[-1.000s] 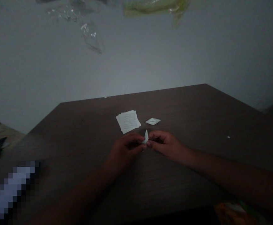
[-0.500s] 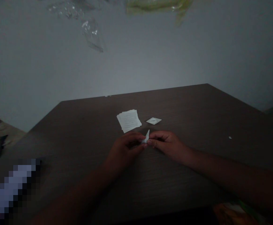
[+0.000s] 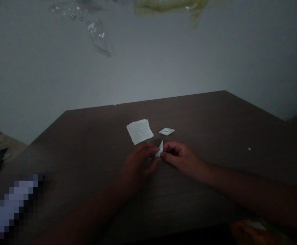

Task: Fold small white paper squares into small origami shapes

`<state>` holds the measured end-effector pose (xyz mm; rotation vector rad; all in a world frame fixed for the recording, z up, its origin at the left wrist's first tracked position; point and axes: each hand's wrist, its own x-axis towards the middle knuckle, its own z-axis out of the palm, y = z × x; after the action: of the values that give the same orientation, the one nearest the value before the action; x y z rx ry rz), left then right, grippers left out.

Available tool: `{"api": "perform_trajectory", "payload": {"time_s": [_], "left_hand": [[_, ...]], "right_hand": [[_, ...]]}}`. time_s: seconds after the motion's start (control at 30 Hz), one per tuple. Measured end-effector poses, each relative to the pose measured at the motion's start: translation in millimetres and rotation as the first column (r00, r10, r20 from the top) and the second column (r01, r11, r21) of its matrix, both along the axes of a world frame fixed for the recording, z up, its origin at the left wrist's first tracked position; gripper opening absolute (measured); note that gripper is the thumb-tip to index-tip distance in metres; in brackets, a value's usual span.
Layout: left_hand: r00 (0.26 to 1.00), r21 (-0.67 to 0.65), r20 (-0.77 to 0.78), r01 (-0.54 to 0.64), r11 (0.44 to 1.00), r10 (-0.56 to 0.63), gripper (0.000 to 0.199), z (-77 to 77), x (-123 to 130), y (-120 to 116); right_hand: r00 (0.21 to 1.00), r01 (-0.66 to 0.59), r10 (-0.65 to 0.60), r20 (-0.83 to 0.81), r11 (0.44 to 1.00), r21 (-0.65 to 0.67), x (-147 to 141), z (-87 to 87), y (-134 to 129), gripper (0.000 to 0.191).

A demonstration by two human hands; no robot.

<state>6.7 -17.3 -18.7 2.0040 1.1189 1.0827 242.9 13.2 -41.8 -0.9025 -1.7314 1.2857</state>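
Between my two hands, just above the dark table [image 3: 194,115], is a small piece of folded white paper [image 3: 161,148] with a pointed tip upward. My left hand [image 3: 139,165] pinches its left side between thumb and fingers. From the right, my right hand [image 3: 182,157] grips the paper's other edge with thumb and forefinger. Beyond my left hand lies a loose stack of printed paper sheets [image 3: 140,131]. A diamond-shaped folded paper [image 3: 167,131] rests to the right of the stack. The fingertips hide part of the held paper.
A pale wall [image 3: 163,61] rises behind the table, with clear plastic [image 3: 98,37] and yellow plastic [image 3: 168,8] on it. A pixelated bright object [image 3: 13,204] is at the lower left. One tiny white scrap [image 3: 249,148] lies on the right.
My left thumb has moved down a little from the folded paper, and more of the paper shows between my hands. The view has shifted slightly.
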Motion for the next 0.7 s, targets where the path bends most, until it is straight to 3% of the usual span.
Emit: {"api": "perform_trajectory", "payload": {"time_s": [0.17,0.7], "left_hand": [[0.999,0.149,-0.041,-0.005,0.989,0.011,0.023,-4.4,1.4,-3.3],[0.997,0.103,-0.012,-0.074,0.992,0.075,0.02,-1.2,0.2,-0.9]], "right_hand": [[0.989,-0.013,0.002,-0.149,0.997,-0.075,-4.6,0.0,-1.5,0.023],[0.985,-0.019,-0.005,-0.174,0.99,-0.137,-4.4,7.1,-3.5,0.031]]}}
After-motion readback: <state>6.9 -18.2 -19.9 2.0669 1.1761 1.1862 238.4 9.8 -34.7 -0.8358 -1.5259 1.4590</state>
